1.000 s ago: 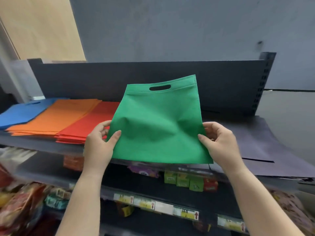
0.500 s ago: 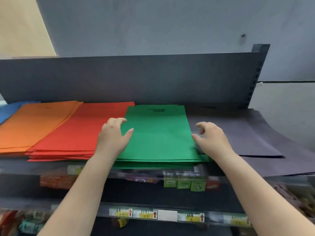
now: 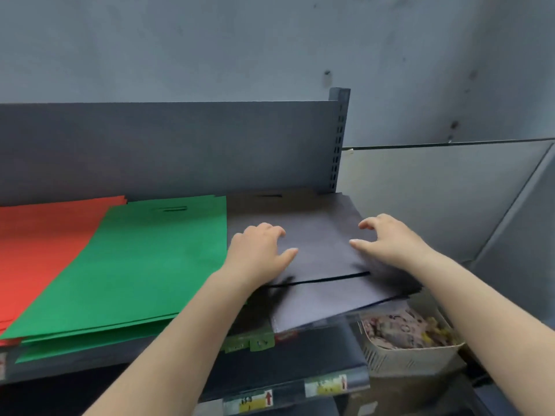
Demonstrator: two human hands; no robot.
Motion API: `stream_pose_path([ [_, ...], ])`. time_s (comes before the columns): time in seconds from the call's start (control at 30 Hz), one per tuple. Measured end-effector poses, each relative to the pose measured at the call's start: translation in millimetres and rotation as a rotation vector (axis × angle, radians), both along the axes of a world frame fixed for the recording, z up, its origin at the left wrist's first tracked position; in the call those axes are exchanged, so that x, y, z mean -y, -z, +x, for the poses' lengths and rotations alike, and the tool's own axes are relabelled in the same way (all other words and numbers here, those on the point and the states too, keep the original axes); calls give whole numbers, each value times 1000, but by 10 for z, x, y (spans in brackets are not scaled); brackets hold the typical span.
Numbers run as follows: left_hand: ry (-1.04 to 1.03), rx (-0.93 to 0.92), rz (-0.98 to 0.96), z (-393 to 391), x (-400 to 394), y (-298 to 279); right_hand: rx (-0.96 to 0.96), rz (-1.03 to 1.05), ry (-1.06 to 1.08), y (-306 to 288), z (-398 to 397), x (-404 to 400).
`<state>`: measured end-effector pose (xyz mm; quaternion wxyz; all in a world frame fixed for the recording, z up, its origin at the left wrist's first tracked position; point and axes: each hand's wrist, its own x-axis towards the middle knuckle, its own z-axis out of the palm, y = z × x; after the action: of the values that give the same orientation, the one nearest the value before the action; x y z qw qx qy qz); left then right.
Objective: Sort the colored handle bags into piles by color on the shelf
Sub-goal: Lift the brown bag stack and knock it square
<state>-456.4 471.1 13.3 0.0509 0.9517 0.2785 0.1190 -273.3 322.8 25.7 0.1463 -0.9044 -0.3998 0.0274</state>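
Left hand [image 3: 259, 250] and right hand [image 3: 390, 240], fingers loosely spread, rest on flat dark grey bags [image 3: 318, 235], right of green pile [image 3: 144, 265].

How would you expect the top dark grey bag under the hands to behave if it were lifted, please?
The top dark grey bag is a thin flat sheet, so probably floppy and light. The pile's front overhangs the shelf edge, so a push may slide bags off. Left hand and right hand rest on it.
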Motion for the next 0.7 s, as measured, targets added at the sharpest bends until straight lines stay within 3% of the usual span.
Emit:
stream_pose_path([
  [0.1,51,-178,-59,171,76,136,-64,-80,31,76,247,100],
  [0.23,75,-204,-105,277,150,232,-219,-119,84,184,488,145],
  [0.43,189,-160,-232,475,268,243,-518,141,93,310,600,31],
  [0.57,226,-138,-235,586,347,258,-545,256,127,326,619,-18],
  [0.7,235,-82,-227,609,336,278,-719,347,152,308,682,-25],
])
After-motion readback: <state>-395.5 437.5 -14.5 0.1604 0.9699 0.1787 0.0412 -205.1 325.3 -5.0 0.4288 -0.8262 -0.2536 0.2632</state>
